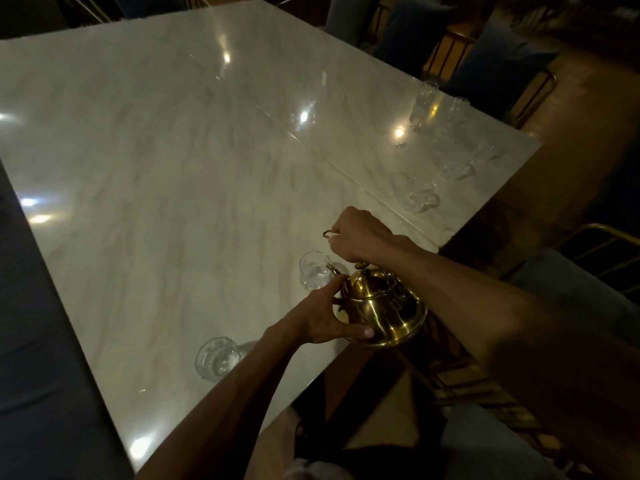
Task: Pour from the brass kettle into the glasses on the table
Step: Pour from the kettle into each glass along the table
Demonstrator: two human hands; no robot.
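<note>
Kettle [381,306] between both hands' closed fingers [346,330]

A single head-worn wide-angle view looks forward and steeply down across the marble surface [173,168] from its near right corner. Both forearms reach in from the bottom edge, close to the lens. The surface's far end and the chairs [485,57] beyond recede into dimness.

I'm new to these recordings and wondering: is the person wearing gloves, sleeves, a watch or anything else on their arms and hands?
No. Both forearms are bare as far as the picture shows, with no sleeve in view. The left hand and the right hand have no gloves, and I can see no watch or bracelet. The light is dim, so a thin ring could go unseen.
</note>
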